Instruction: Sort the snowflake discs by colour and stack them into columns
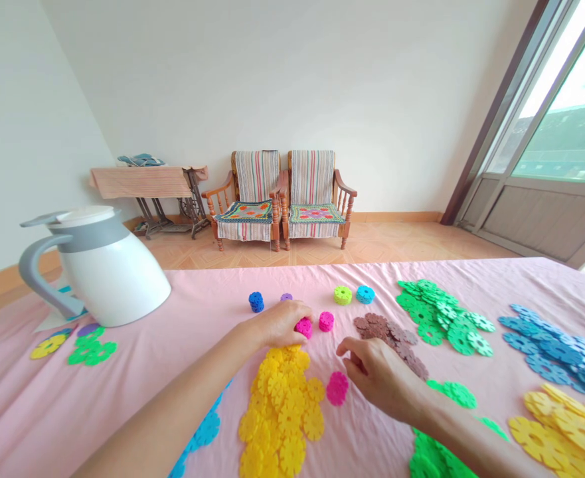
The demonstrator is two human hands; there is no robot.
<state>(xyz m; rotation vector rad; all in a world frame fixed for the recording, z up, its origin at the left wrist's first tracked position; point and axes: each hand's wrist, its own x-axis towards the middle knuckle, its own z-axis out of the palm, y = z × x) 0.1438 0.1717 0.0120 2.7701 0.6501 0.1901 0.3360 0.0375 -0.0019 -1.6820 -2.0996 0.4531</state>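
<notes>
My left hand [288, 321] has its fingers closed around a small stack of magenta notched discs [304, 327], just beyond the yellow disc pile [282, 411]. A second magenta stack [327, 321] stands close by on its right. My right hand [374, 368] hovers with loosely bent fingers, thumb and forefinger apart and nothing visible between them. Nearest to it lies a loose magenta disc [337, 388], to the left of its fingertips. Behind that hand spreads a heap of brown discs [386, 335].
Farther back stand dark blue [256, 302], purple [286, 297], lime [342, 295] and light blue [365, 295] stacks. Green [441, 315], blue [561, 348] and pale yellow [566, 425] piles lie at right. A white jug [107, 272] stands left on the pink cloth [187, 345].
</notes>
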